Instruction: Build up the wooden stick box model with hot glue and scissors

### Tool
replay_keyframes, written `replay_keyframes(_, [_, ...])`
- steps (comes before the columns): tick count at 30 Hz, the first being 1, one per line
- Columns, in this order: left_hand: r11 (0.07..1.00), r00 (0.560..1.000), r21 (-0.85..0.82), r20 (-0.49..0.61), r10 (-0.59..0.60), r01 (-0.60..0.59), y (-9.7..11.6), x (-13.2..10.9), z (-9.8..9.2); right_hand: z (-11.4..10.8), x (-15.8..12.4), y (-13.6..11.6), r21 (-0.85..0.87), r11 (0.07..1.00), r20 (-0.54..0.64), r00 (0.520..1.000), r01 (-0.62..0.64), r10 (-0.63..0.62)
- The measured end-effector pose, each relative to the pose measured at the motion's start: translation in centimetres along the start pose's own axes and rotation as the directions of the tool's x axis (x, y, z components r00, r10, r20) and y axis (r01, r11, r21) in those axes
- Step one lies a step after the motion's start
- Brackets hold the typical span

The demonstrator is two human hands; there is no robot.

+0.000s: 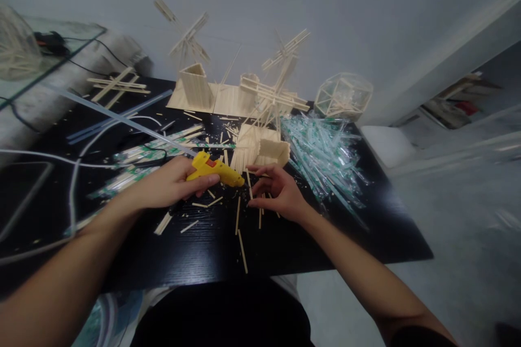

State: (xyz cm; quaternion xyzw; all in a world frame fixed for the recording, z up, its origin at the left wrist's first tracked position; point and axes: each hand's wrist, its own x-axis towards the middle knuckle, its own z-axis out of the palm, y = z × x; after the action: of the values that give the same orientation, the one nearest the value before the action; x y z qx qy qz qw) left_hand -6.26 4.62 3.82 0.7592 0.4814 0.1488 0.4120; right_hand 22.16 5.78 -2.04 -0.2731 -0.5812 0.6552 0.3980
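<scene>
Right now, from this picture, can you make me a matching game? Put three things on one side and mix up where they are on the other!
Things:
1. Yellow plastic glue gun
2. Big heap of clear plastic wrappers with green print
3. Hash-shaped lattice of pale wooden sticks

Places:
A. At the far left of the black rectangular table
B. In the grip of the person's bare left hand
C. Spread over the right side of that table

Right pairs: 1-B, 2-C, 3-A
</scene>
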Motion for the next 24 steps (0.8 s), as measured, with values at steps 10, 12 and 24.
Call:
replay_keyframes(10, [0.998, 0.997, 0.051, -0.064, -0.041, 0.044, 0.29, -0.04, -0.09, 0.05, 0.01, -0.07, -0.004, 1.000, 0.008, 1.000, 0.000, 0.000])
replay_keyframes(12, [0.997, 0.997, 0.059, -0.071, -0.042, 0.047, 0.24, 0.04, -0.14, 0.06, 0.00, -0.07, 0.003, 1.000, 0.009, 1.000, 0.000, 0.000])
replay_keyframes(24, [0.996, 0.991, 0.085, -0.135, -0.008, 0.019, 0.19, 0.25, -0.26, 0.06, -0.04, -0.14, 0.010, 1.000, 0.027, 1.000, -0.015, 0.015])
